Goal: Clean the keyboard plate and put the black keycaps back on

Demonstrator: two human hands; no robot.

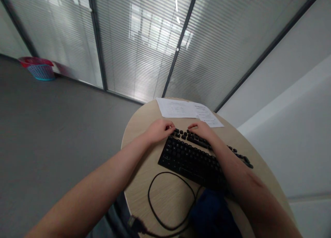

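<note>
Loose black keycaps (185,134) lie in rows on the round wooden table, behind a black keyboard (191,158). At the left end of these rows is my left hand (160,129), its fingers curled and the thumb and fingertips closed on a keycap (177,130). My right hand (201,129) reaches over the keycaps from the right, fingers stretched out and slightly apart, tips just above or touching a keycap. My right forearm covers the keyboard's right end and part of the keycap rows. More loose keycaps (243,157) show beyond that forearm.
Printed paper sheets (178,109) lie at the far side of the table (141,127). A black cable (152,203) loops in front of the keyboard, its plug (137,225) at the near edge. A red and blue basket (41,71) stands on the floor by the glass partition.
</note>
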